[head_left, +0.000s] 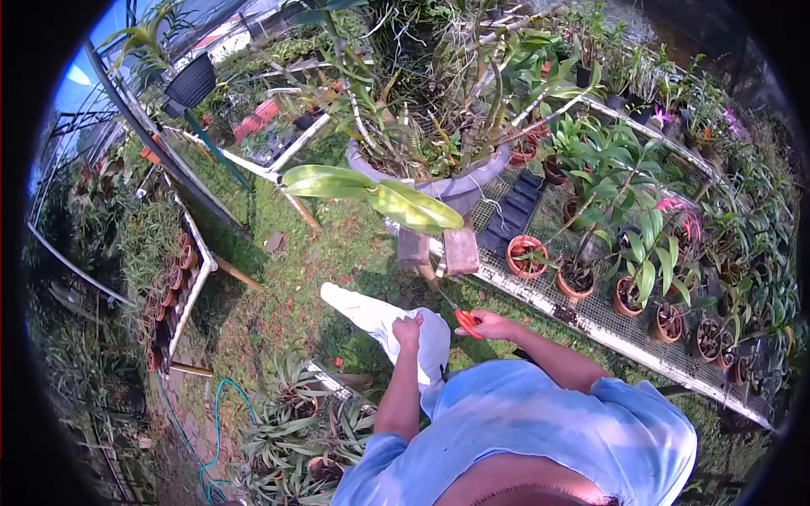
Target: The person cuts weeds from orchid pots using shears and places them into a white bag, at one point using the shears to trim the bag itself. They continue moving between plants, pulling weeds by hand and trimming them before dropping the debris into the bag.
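Note:
My right hand (488,324) is closed around the orange-red handles of a pair of scissors (467,323), whose thin blades point forward toward the bench edge. My left hand (407,327) is curled into a fist in front of white fabric (432,339) below my body; what its fingers hold, if anything, I cannot tell. Ahead of both hands stands a large grey pot (462,191) with a tangled orchid. Its broad yellow-green leaves (384,201) hang over the rim toward me. Two bricks (461,250) sit beneath the pot's near side.
A wire-mesh bench (540,295) on the right carries several terracotta pots (575,278) and a black tray (513,209). On the left is another rack (196,295) of pots. A black pot (190,80) hangs upper left. A green hose (218,422) lies on the ground near spiky plants (295,438).

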Demonstrator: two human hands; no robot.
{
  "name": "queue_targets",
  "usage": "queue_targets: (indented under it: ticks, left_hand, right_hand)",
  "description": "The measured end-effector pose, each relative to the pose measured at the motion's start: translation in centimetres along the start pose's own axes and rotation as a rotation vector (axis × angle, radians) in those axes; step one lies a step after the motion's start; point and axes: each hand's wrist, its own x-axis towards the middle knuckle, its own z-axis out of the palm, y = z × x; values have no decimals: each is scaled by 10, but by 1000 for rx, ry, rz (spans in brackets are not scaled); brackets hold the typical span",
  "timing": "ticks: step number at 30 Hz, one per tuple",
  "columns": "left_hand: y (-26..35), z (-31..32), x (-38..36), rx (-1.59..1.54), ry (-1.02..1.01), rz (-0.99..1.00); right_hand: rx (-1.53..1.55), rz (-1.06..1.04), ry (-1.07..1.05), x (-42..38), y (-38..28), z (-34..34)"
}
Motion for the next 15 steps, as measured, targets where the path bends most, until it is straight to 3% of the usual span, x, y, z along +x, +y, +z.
queue_targets:
  ticks: [6,10,13,15]
  left_hand:
    - [-13,27,-91,143,125,72]
    - [-23,22,-138,163,157,230]
    - [-39,17,-154,134,158,228]
    - [-40,19,-170,182,89,287]
  right_hand:
    - [-85,-31,8,-38,43,-36]
    - [-105,-106,123,-50,17,-30]
    - [-102,-359,243,-35,21,-6]
    - [-139,-372,244,-39,19,-2]
